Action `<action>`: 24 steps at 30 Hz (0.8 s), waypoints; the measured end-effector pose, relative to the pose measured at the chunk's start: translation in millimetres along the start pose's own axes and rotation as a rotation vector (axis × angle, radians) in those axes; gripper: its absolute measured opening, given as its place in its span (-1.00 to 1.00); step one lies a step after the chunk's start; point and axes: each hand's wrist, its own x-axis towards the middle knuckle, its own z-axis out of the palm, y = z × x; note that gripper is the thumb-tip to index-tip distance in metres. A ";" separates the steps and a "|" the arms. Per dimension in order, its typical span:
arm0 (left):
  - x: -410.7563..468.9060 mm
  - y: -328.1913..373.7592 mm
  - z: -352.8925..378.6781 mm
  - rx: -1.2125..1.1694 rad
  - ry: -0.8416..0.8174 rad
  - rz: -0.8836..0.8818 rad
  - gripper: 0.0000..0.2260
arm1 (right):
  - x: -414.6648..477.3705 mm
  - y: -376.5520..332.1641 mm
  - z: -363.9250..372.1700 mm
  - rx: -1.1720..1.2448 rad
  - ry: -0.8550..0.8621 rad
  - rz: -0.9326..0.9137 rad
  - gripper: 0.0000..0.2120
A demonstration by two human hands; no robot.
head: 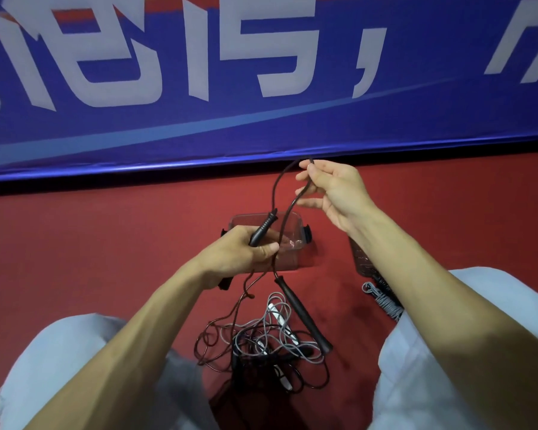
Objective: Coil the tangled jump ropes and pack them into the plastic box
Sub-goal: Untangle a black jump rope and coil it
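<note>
Just in front of the left hand (pixel 239 252), and partly hidden by it, a clear plastic box (pixel 297 226) sits on the red floor (pixel 106 243) with dark clips on its sides. The left hand grips a black handle (pixel 263 228) of a jump rope, fingers curled round its lower part so the top sticks up over the box. From that handle a dark cord (pixel 277 184) rises in a loop to the right hand (pixel 336 190), held higher and further off, which pinches the cord between thumb and forefinger while the other fingers spread loosely. The cord runs back down past the left hand to a second black handle (pixel 302 315), slanting below it. Beneath both hands, between the person's knees, lies a tangle of ropes (pixel 261 342), grey and dark cords knotted with white handles. Under the right forearm sits a wound grey rope (pixel 385 301). Beyond the right hand hangs a blue banner (pixel 261 125).
</note>
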 end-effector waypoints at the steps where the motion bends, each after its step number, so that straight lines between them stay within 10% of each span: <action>1: -0.3 1.9 0.2 -0.032 -0.002 0.006 -0.86 | 1.2 0.5 -1.1 0.039 0.027 0.010 -0.88; 9: -0.9 7.7 6.4 -0.100 0.294 0.092 -0.87 | 0.3 6.4 3.6 0.032 0.025 0.013 -0.67; 18: 3.7 19.9 -10.6 -0.665 0.694 0.170 -0.97 | -8.6 21.7 6.7 -0.997 -0.449 -0.009 -0.62; 24: 1.4 18.6 -31.5 -0.953 0.833 0.169 -0.90 | -14.9 28.2 13.0 -0.898 -0.631 0.024 -0.74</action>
